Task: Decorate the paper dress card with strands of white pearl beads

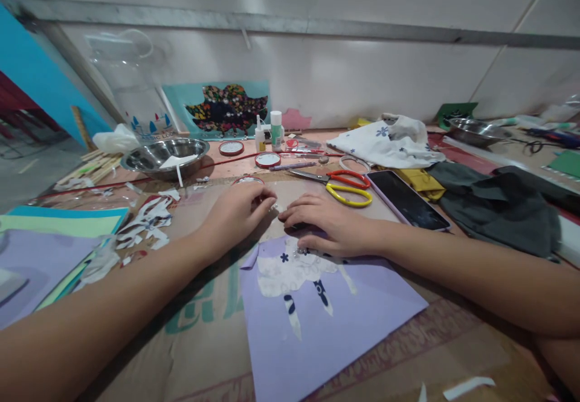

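My left hand (238, 211) is over the cardboard beyond the purple sheet, thumb and fingertips pinched together. A tiny pale, shiny bit shows at the tips, too small to name surely. Just behind is a round red-rimmed lid (248, 180), partly hidden by the hand. My right hand (324, 223) rests on the far edge of the purple sheet (317, 347), fingers stretched out toward the left hand. Below its thumb, small clear beads lie on a white fabric cutout (278, 275) with dark flowers. Narrow patterned strips hang from the cutout, all on the sheet.
Scissors (348, 187) and a phone (408, 199) lie beyond my right arm. Glue bottles (276, 130) and a metal bowl (167, 154) stand farther back. Fabric scraps (147, 220) and coloured sheets (45, 251) are at left; white cloth (389, 142) and dark cloth (498, 208) lie right.
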`<state>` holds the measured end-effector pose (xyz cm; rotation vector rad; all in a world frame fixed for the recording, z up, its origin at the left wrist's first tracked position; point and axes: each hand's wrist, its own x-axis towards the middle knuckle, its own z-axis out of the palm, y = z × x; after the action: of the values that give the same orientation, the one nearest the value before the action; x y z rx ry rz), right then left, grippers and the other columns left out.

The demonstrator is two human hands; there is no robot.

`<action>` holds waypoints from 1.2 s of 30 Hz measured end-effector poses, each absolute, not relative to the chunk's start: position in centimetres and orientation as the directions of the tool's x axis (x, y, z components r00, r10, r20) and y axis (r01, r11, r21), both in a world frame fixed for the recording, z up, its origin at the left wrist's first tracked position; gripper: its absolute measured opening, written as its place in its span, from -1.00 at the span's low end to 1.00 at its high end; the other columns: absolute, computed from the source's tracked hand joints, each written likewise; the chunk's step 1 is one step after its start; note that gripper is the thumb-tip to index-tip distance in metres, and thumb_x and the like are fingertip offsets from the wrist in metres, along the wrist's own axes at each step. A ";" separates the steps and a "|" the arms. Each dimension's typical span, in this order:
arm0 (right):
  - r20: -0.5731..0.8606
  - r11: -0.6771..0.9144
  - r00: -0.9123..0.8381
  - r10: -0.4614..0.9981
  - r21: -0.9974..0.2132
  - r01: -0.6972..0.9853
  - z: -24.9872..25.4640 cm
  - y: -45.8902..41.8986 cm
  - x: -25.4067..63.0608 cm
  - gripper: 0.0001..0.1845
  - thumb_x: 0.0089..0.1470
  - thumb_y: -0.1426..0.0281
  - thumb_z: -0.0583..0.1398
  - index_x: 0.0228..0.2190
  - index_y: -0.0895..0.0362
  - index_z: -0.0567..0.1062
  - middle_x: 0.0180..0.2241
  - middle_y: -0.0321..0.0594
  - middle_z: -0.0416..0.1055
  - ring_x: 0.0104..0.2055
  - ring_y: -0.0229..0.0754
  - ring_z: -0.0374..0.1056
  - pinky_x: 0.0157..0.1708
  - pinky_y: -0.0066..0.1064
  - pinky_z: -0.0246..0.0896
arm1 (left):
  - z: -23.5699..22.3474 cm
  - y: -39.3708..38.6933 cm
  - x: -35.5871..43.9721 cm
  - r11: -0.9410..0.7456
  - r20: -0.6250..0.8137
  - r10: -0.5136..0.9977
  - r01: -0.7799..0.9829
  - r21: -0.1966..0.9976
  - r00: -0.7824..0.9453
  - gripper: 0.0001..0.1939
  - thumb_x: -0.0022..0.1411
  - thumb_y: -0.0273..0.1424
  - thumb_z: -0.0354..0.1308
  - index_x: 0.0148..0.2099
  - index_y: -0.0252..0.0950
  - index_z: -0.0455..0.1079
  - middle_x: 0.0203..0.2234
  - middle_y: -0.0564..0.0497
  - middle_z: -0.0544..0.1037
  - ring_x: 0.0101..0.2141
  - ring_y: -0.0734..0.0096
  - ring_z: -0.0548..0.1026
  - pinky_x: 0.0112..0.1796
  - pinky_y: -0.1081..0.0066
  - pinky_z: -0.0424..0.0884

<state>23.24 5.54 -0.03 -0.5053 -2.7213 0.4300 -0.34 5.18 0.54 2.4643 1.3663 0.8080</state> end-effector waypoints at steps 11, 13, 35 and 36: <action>0.466 0.868 -0.735 0.492 -0.327 0.374 -0.5 5.9 23.9 -0.80 0.32 0.41 0.07 -0.21 0.19 0.49 -0.22 -0.07 0.49 -0.14 -0.09 0.37 -0.09 -0.22 0.30 | 1.2 1.0 2.4 0.052 -0.053 0.949 0.012 0.999 0.312 -0.64 0.15 -0.09 0.31 -0.22 -0.25 0.37 -0.49 0.11 0.46 -0.49 0.39 0.53 -0.47 0.45 0.40; 0.464 0.854 -0.719 0.517 -0.331 0.401 -0.6 6.0 24.0 -0.82 0.30 0.44 0.09 -0.21 0.19 0.49 -0.21 -0.07 0.47 -0.13 -0.10 0.36 -0.10 -0.23 0.31 | 0.6 1.2 2.4 0.065 -0.053 0.946 -0.025 0.998 0.320 -0.61 0.10 -0.09 0.36 -0.24 -0.27 0.37 -0.49 0.14 0.42 -0.52 0.47 0.49 -0.48 0.47 0.38; 0.053 0.546 -0.553 0.831 0.103 0.831 1.9 11.2 29.2 -0.38 0.14 0.46 0.20 0.24 0.10 0.33 -0.12 0.05 0.49 -0.15 0.03 0.41 -0.21 -0.31 0.21 | -1.3 2.9 1.0 -0.050 0.041 0.953 0.022 0.999 0.299 -0.70 0.27 -0.12 0.23 -0.20 -0.25 0.37 -0.43 0.10 0.46 -0.50 0.53 0.38 -0.45 0.51 0.33; 0.059 0.541 -0.545 0.836 0.072 0.838 1.6 11.5 29.1 -0.34 0.10 0.48 0.22 0.24 0.11 0.32 -0.12 0.05 0.49 -0.13 0.05 0.41 -0.21 -0.31 0.22 | -1.2 2.9 1.0 -0.048 0.039 0.955 0.023 0.999 0.294 -0.70 0.26 -0.12 0.24 -0.21 -0.25 0.37 -0.43 0.09 0.45 -0.50 0.53 0.38 -0.45 0.51 0.32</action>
<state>29.14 11.51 1.60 -1.4895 -2.7419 -0.1433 1.05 2.92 -1.25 1.3895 0.9858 1.0030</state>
